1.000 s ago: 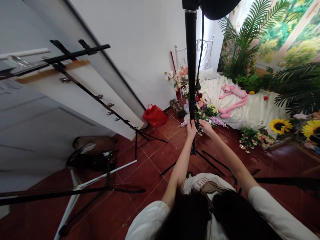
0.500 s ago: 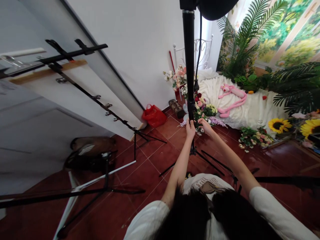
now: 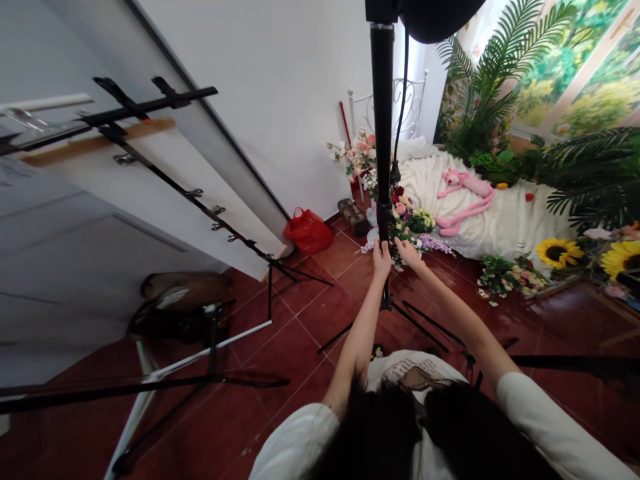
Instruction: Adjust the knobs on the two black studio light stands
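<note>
A black light stand (image 3: 383,127) rises upright in front of me, with a dark round lamp housing (image 3: 440,17) at its top. My left hand (image 3: 382,260) is closed around its pole, just below a black clamp collar (image 3: 385,215). Close by on the right of the pole is my right hand (image 3: 409,253), its fingers drawn together near the collar. What those fingertips pinch, if anything, is too small to make out. A black cable (image 3: 403,100) hangs down beside the pole, ending in a plug (image 3: 395,172). The stand's legs (image 3: 417,325) spread over the red tiles.
Left of me, a clamp-hung backdrop stand (image 3: 165,179) leans across, with tripod legs and a white pole (image 3: 235,339) below. A red bag (image 3: 309,231) sits by the wall. Ahead are artificial flowers (image 3: 363,157) and a white-draped bed (image 3: 515,223) bearing a pink plush toy (image 3: 473,187). Sunflowers (image 3: 557,252) stand right.
My right hand has shifted slightly and its fingers have drawn together beside the pole. My left hand stays on the pole. The view has moved a little.
</note>
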A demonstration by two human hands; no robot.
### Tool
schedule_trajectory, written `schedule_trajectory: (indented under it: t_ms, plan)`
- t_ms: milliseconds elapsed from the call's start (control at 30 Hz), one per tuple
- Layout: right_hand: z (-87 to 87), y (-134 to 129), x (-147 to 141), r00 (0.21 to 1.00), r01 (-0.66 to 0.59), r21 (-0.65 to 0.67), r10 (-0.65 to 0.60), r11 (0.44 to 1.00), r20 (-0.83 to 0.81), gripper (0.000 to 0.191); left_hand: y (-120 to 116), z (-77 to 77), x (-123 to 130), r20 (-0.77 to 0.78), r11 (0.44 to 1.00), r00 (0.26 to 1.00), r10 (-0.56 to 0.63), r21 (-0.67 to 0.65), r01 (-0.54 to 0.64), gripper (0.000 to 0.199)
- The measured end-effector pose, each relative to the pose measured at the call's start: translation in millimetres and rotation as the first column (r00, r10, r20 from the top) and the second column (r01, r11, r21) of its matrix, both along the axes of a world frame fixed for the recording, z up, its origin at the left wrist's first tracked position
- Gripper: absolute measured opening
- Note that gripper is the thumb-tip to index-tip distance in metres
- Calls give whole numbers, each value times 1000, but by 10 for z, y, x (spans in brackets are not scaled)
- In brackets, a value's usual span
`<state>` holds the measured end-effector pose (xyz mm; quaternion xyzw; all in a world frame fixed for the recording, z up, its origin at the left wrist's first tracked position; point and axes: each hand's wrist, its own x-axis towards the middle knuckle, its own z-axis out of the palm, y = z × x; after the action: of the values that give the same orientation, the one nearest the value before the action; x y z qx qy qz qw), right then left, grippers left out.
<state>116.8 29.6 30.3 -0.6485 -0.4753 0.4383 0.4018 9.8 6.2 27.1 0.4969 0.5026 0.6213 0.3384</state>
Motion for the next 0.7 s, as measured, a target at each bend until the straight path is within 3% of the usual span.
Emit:
schedule_trajectory:
  t_ms: [133, 233, 300, 433, 533, 633, 700]
  plan:
    - [75, -57, -29, 966, -13, -33, 4, 999, -258, 15, -14, 32, -2, 15, 1000, 1000, -5, -26, 5, 64]
    - [129, -144, -25, 894, -59, -27, 40, 998, -446, 18, -16, 39, -5, 17, 1000, 1000, -5, -11, 5, 64]
    - [166, -174, -29, 872, -86, -10, 70, 996, -484, 19, -11, 29, -6, 17, 1000, 1000, -12, 2, 12, 64]
    - [237, -162, -50, 911, -122, 127, 162, 984, -379, 1, 2, -5, -9, 12, 999, 1000, -29, 23, 29, 64]
    - [294, -171, -60, 957, -142, 237, 195, 961, -216, 3, 9, -31, -10, 11, 1000, 1000, -26, 15, 26, 63]
    - [421, -232, -96, 966, -171, 370, 230, 913, -121, 29, 15, -52, -9, 28, 999, 999, -40, -10, 40, 63]
    - [585, -261, -160, 970, -182, 494, 239, 850, -54, 52, 17, -61, -11, 39, 999, 998, -51, -17, 52, 63]
